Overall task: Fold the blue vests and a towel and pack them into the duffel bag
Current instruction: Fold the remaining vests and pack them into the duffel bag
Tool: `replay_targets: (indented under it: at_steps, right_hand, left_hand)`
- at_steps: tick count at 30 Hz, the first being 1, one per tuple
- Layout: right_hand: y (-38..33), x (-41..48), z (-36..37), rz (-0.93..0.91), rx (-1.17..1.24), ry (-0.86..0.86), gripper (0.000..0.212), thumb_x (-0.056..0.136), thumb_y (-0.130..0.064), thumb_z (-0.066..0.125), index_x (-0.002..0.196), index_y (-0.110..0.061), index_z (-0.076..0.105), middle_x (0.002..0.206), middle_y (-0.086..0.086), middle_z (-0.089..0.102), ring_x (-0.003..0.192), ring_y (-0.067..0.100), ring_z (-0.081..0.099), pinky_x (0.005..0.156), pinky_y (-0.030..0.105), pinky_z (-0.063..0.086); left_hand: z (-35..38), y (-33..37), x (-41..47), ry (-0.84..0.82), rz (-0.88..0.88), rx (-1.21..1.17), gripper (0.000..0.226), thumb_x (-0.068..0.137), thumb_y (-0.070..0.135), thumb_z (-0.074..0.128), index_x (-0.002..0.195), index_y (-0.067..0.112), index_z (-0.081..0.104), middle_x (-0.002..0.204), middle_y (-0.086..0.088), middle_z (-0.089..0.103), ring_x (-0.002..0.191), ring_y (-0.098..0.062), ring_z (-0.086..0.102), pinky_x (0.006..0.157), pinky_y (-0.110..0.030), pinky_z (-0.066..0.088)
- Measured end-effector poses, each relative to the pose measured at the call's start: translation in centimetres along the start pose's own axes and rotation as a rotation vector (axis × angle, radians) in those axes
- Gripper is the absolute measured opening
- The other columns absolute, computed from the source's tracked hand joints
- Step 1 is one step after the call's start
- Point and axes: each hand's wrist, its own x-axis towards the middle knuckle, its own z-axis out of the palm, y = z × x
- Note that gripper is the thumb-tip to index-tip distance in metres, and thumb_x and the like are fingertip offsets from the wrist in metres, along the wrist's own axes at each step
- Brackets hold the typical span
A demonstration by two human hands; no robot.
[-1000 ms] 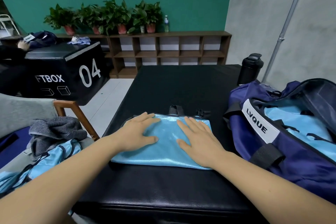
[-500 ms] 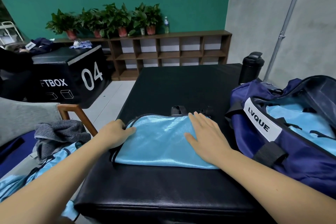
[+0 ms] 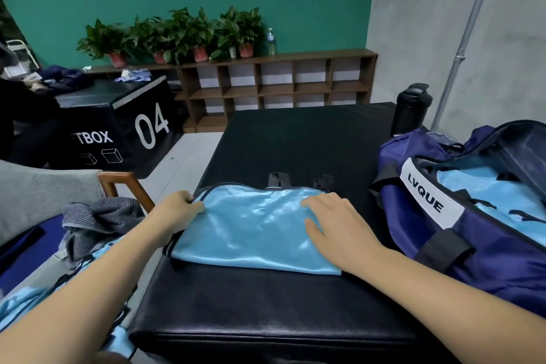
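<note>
Folded blue vest [image 3: 254,230] lies on black pad [image 3: 266,304] just left of duffel bag [image 3: 472,260]; left hand [image 3: 177,210] pinches its edge farthest from the bag, probably to fold or lift, right hand [image 3: 336,224] flat, fingers spread, pinning it. Bag unzipped, packed vests [image 3: 487,195] inside; grey towel [image 3: 97,219] well left of bag, crumpled

You are looking at an evenly lit, slightly soft picture. Light is coming from above and is making pale glare on the blue vest [image 3: 254,230]. Toward 2 o'clock the wall pipe [image 3: 465,35] is bending from the wide lens; the plants [image 3: 177,32] at 11 o'clock are looking blurred.
</note>
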Motion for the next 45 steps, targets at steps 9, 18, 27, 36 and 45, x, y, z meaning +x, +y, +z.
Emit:
replay_targets:
  at_steps: [9, 18, 27, 36, 45]
  right_hand:
    - [-0.8, -0.3, -0.4, 0.019, -0.014, -0.089, 0.029, 0.103, -0.02, 0.046, 0.129, -0.024, 0.058, 0.12, -0.008, 0.06, 0.111, 0.023, 0.053, 0.094, 0.037, 0.042]
    - [-0.9, -0.2, 0.0, 0.097, -0.005, -0.148, 0.022, 0.102, -0.012, 0.044, 0.119, -0.022, 0.055, 0.114, -0.005, 0.06, 0.107, 0.026, 0.054, 0.091, 0.044, 0.047]
    - [-0.4, -0.1, -0.9, 0.308, 0.28, -0.081, 0.039, 0.101, -0.04, 0.03, 0.134, -0.034, 0.051, 0.111, 0.007, 0.075, 0.094, 0.035, 0.067, 0.084, 0.048, 0.056]
    - [0.0, -0.6, -1.5, 0.229, 0.262, 0.019, 0.032, 0.103, -0.031, 0.055, 0.135, -0.028, 0.051, 0.126, -0.006, 0.059, 0.118, 0.02, 0.058, 0.098, 0.046, 0.051]
    - [-1.6, -2.9, -1.7, -0.199, 0.145, -0.11, 0.034, 0.107, -0.046, 0.051, 0.134, -0.028, 0.059, 0.13, -0.014, 0.055, 0.12, 0.011, 0.05, 0.109, 0.03, 0.039]
  left_hand:
    - [-0.9, 3.4, -2.4, 0.098, 0.142, -0.228, 0.024, 0.093, 0.038, 0.072, 0.093, 0.016, 0.063, 0.09, -0.013, 0.075, 0.078, -0.028, 0.069, 0.065, -0.039, 0.05]
    - [3.4, 8.6, -5.0, -0.093, 0.302, -0.402, 0.022, 0.088, 0.035, 0.081, 0.096, 0.022, 0.065, 0.075, 0.004, 0.064, 0.066, -0.014, 0.056, 0.063, -0.033, 0.045]
    - [8.4, 12.4, -7.1, -0.222, 0.289, -0.326, 0.055, 0.089, 0.029, 0.08, 0.138, 0.034, 0.056, 0.097, 0.007, 0.078, 0.072, -0.006, 0.067, 0.065, -0.023, 0.05]
    - [6.3, 11.4, -9.0, -0.472, 0.375, -0.537, 0.042, 0.102, 0.022, 0.067, 0.141, 0.034, 0.053, 0.116, 0.004, 0.078, 0.103, -0.015, 0.078, 0.095, -0.042, 0.063]
    - [2.6, 6.8, -7.8, -0.314, 0.729, 0.03, 0.015, 0.089, 0.027, 0.085, 0.096, 0.033, 0.073, 0.102, 0.017, 0.074, 0.098, -0.007, 0.068, 0.077, -0.016, 0.049]
